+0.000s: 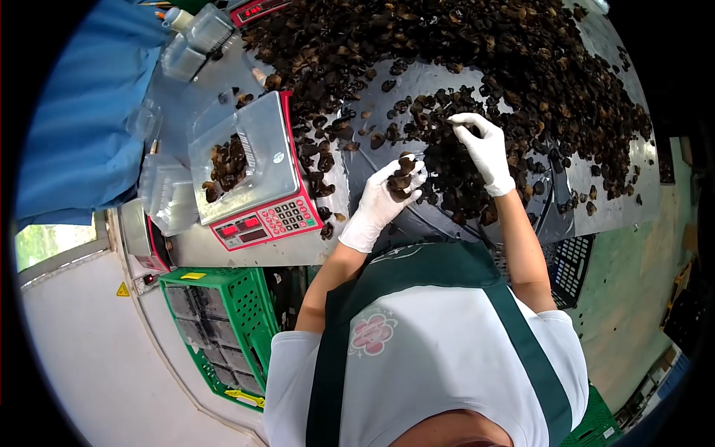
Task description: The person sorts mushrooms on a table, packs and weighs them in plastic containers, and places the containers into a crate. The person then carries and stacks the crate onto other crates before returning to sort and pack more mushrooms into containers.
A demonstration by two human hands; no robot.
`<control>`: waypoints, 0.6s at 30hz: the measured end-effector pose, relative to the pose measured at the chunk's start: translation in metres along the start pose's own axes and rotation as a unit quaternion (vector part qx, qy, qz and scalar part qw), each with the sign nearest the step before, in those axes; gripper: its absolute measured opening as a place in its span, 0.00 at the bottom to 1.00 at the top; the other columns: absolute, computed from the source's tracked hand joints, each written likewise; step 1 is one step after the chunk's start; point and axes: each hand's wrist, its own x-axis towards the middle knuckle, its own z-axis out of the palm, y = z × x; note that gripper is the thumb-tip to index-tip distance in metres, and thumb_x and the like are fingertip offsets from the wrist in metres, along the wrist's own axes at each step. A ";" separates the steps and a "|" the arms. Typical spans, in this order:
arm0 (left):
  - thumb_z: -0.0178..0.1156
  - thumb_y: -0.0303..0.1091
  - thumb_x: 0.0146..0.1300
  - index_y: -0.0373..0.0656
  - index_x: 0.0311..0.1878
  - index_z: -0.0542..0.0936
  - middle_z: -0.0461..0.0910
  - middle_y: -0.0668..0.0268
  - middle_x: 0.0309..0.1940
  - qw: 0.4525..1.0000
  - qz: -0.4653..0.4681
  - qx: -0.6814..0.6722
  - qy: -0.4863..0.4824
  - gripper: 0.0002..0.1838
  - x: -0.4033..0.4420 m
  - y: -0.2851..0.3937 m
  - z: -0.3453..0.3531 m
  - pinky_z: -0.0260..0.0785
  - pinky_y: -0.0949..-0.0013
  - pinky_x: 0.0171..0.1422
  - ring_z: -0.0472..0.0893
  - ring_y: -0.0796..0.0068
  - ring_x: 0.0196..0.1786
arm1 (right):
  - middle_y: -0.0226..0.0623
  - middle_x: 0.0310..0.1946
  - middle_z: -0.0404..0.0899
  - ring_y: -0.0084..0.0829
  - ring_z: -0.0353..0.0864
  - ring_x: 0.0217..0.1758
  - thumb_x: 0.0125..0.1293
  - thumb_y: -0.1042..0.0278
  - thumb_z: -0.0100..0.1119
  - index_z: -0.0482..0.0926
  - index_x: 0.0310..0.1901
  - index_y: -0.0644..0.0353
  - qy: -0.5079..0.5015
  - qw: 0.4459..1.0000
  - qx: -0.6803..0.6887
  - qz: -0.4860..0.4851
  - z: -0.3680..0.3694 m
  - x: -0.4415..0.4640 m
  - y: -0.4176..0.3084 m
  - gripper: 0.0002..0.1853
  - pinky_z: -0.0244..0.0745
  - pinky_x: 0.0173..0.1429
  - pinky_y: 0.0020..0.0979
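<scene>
My left hand, in a white glove, is curled around a few dark brown wood ear mushrooms. Thumb and forefinger of my gloved right hand pinch together over the loose pile, with a small dark mushroom piece at their tips. Below and between both hands lies a loose heap of wood ear mushrooms. To the left of my left hand stands a red-framed digital scale. On its plate rests a clear plastic tray with some mushrooms inside.
A large mound of mushrooms covers the far side of the metal table. Stacked clear trays sit left of the scale, more trays behind it. Another red scale is at the back. A green crate stands below the table's left front.
</scene>
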 end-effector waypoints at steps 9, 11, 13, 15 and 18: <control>0.45 0.48 0.69 0.45 0.52 0.74 0.77 0.65 0.48 0.991 0.025 -0.115 -0.068 0.19 0.022 -0.028 0.004 0.70 0.57 0.59 0.77 0.65 0.53 | 0.36 0.53 0.79 0.38 0.79 0.52 0.54 0.66 0.63 0.80 0.49 0.53 -0.236 0.935 -0.221 -0.143 0.031 -0.063 -0.055 0.18 0.75 0.56 0.34; 0.46 0.46 0.68 0.45 0.51 0.75 0.78 0.64 0.46 0.990 0.005 -0.135 0.026 0.18 0.017 -0.026 0.008 0.74 0.59 0.53 0.78 0.66 0.51 | 0.36 0.52 0.80 0.38 0.80 0.50 0.55 0.66 0.63 0.80 0.49 0.53 -0.191 0.949 -0.201 -0.150 0.028 -0.059 -0.057 0.18 0.76 0.54 0.33; 0.47 0.46 0.68 0.46 0.48 0.77 0.80 0.61 0.43 0.985 -0.017 -0.154 0.071 0.17 0.003 -0.013 0.013 0.78 0.62 0.44 0.80 0.66 0.47 | 0.36 0.47 0.82 0.37 0.82 0.45 0.56 0.67 0.62 0.80 0.47 0.54 -0.092 0.959 -0.200 -0.181 0.025 -0.049 -0.052 0.15 0.78 0.48 0.31; 0.50 0.48 0.68 0.44 0.42 0.77 0.80 0.60 0.44 0.984 -0.035 -0.174 0.011 0.17 -0.004 0.006 0.010 0.78 0.68 0.33 0.80 0.66 0.40 | 0.37 0.46 0.82 0.38 0.81 0.46 0.59 0.66 0.61 0.81 0.46 0.55 -0.048 0.958 -0.236 -0.157 0.014 -0.035 -0.046 0.13 0.76 0.52 0.33; 0.52 0.51 0.67 0.43 0.37 0.76 0.80 0.60 0.44 0.984 0.050 -0.171 0.015 0.19 -0.036 0.056 0.019 0.76 0.72 0.26 0.79 0.67 0.33 | 0.36 0.42 0.83 0.39 0.80 0.44 0.60 0.62 0.61 0.82 0.44 0.52 -0.019 0.945 -0.292 -0.149 -0.004 -0.019 -0.021 0.11 0.76 0.49 0.34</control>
